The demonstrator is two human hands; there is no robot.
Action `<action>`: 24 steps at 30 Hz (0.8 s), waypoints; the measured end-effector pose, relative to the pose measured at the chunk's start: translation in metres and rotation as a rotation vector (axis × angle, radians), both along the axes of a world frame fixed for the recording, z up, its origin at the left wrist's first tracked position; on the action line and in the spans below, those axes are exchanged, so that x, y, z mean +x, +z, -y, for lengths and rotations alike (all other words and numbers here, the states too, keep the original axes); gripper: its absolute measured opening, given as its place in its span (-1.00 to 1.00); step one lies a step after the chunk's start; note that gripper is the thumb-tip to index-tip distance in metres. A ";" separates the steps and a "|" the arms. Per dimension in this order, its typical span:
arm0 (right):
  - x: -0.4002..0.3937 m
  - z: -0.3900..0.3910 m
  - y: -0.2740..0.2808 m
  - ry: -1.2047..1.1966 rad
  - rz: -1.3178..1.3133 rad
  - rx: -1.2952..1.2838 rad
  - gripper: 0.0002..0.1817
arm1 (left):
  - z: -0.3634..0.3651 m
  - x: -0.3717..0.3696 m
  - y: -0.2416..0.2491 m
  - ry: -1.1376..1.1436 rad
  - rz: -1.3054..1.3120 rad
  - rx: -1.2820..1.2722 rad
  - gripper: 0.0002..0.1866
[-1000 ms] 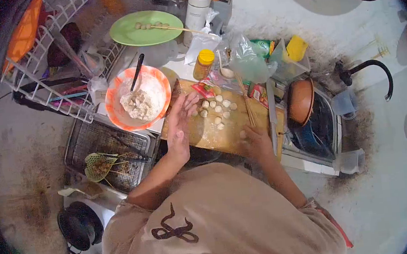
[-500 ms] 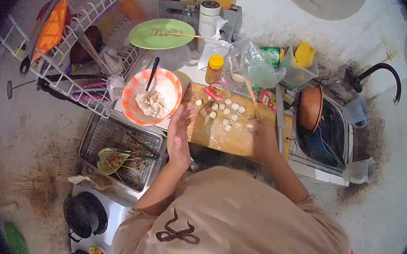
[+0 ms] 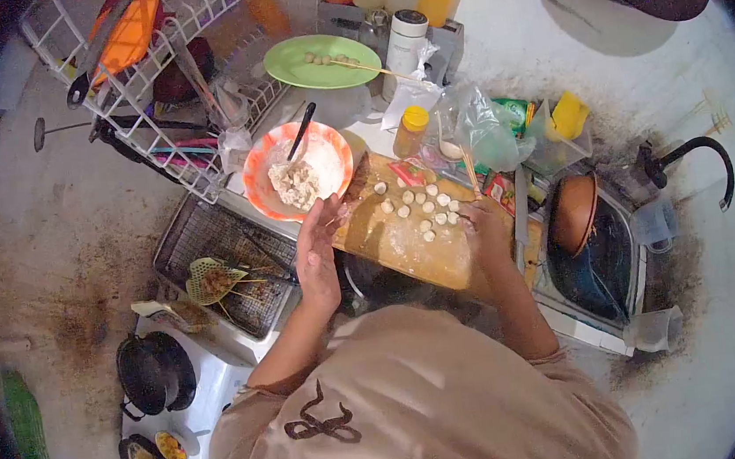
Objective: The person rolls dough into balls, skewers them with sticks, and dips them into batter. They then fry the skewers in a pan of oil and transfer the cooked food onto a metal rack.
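Observation:
Several small pale balls lie on a wooden cutting board dusted with white powder. My left hand is raised at the board's left edge, its fingers stretched out and holding nothing. Over the right side of the board, my right hand has its fingers bent together beside the rightmost balls; what they grip, if anything, is hidden. An orange-and-white bowl with white powder, a lumpy pale mass and a black-handled utensil stands behind my left hand. Thin wooden skewers lean near the board's far right.
A green plate at the back bears a skewer of balls. A yellow-capped jar stands behind the board. Right of it are a knife and a sink with a brown pot. To the left sit a wire-racked tray and a black pan.
The whole view has shifted, so things appear farther right. My right hand, blurred before, has moved up the board toward the balls. My left hand stays raised and open.

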State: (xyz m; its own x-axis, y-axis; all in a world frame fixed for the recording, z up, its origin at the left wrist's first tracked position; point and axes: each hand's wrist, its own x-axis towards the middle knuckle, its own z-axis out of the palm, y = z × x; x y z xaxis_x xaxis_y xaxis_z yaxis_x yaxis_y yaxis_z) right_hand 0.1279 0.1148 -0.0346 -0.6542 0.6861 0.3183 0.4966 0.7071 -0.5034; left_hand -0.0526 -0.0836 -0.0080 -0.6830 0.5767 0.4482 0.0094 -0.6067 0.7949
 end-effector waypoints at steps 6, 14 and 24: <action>-0.003 0.003 -0.008 -0.054 -0.030 0.000 -0.77 | 0.002 -0.004 0.003 -0.012 -0.014 0.002 -0.26; -0.044 -0.005 0.040 -0.055 -0.077 -0.092 -0.82 | 0.015 -0.046 0.005 0.263 0.006 0.006 -0.62; -0.260 0.066 0.030 0.827 0.003 0.103 -0.67 | 0.046 -0.117 0.005 0.608 0.142 0.001 -0.75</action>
